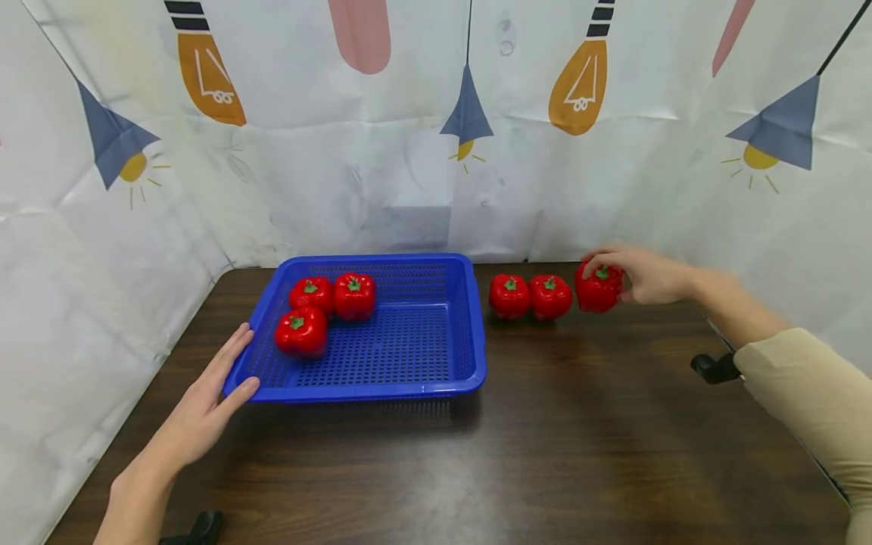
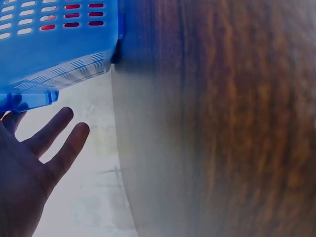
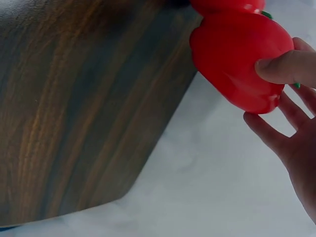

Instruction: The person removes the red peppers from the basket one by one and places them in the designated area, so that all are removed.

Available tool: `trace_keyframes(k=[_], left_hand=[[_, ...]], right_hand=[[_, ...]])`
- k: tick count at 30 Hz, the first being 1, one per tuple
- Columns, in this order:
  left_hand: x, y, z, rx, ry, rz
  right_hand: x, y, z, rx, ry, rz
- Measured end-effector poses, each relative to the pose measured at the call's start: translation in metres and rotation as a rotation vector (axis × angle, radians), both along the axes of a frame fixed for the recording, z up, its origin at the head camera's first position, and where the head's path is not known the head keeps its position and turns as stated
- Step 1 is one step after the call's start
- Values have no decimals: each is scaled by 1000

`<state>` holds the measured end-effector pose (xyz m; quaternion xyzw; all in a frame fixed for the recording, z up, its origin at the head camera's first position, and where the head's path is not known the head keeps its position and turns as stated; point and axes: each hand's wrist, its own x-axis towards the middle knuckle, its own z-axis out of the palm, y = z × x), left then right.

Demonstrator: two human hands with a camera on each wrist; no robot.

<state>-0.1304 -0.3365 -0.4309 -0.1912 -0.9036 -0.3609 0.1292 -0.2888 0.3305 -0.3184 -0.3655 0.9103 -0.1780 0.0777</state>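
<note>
My left hand [image 1: 197, 416] rests with straight fingers against the left rim of a blue plastic basket [image 1: 368, 393]. In the left wrist view that hand [image 2: 29, 168] is spread beside the basket's slotted wall [image 2: 54, 49]. Three red bell peppers [image 1: 301, 331] lie in the basket's left part. At the back right of the table, my right hand [image 1: 647, 276] grips a red bell pepper [image 1: 594, 291] from above. The right wrist view shows the thumb against this pepper [image 3: 237, 59]. Two more red bell peppers [image 1: 509, 296] stand side by side just left of it.
The dark wooden table [image 1: 545, 454] ends at a white cloth backdrop [image 1: 409, 174] printed with lamps and bulbs. Black strap ends [image 1: 714, 369] hang near each wrist.
</note>
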Motion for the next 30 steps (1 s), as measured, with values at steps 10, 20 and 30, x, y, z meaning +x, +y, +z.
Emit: trace_keyframes(k=[10,20,30], left_hand=[[-1,0,0,-2,1,9],[-1,0,1,6,9,2],[0,0,0,6,-4,9]], right_hand=[[-10,0,-24,-13,-31,37],[-13,0,-36,-16,-50,0],[-13,2,-47,-17,-25,12]])
